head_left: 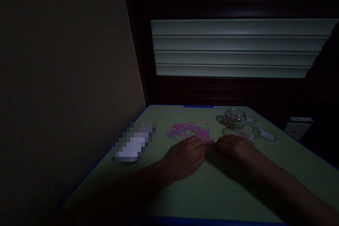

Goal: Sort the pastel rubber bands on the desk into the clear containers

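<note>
Dim light falls on a heap of small pink, purple and bluish pieces, which look like tiny elastic bands, spread on the pale green table. My left hand is closed at the near right side of the heap, fingers curled together. Just right of it, my right hand is closed too, its fingertips pinched and pointing at the left. The two sets of fingertips almost meet. Whatever they hold is too small and dark to make out.
A clear round jar with multicoloured bits stands at the back right. A second clear container, with some pink in it, lies nearer, beside a round pale disc. A blurred-out whitish object lies left. Walls rise behind and left.
</note>
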Motion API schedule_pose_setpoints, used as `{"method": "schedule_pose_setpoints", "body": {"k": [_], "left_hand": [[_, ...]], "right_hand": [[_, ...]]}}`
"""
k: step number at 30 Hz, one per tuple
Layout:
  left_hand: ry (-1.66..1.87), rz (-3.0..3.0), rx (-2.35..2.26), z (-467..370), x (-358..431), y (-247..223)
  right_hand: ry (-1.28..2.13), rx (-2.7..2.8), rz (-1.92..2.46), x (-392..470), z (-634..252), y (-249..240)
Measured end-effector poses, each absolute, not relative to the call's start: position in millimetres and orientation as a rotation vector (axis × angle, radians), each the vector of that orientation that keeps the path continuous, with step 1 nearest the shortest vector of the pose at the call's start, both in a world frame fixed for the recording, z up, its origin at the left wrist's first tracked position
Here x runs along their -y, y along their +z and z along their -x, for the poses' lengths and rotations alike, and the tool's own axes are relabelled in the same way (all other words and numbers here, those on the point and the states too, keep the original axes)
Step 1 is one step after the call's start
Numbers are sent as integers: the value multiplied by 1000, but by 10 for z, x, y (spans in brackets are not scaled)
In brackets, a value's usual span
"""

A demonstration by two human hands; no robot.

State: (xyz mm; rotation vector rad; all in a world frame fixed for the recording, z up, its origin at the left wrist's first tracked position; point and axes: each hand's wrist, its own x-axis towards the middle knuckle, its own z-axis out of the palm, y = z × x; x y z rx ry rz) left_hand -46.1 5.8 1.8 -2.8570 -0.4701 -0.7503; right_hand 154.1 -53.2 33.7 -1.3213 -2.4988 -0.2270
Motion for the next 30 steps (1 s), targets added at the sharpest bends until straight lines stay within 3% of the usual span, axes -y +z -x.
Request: {"method": "schedule_pose_setpoints", "body": {"k": [22,30], "left_hand": [[-674,2836,505,469,-80,-7],[-670,2814,494,470,-82,-20]], "right_hand": [[-342,2399,1374,515,-1734,412],[-665,2366,1519,542,-1814,498]]}}
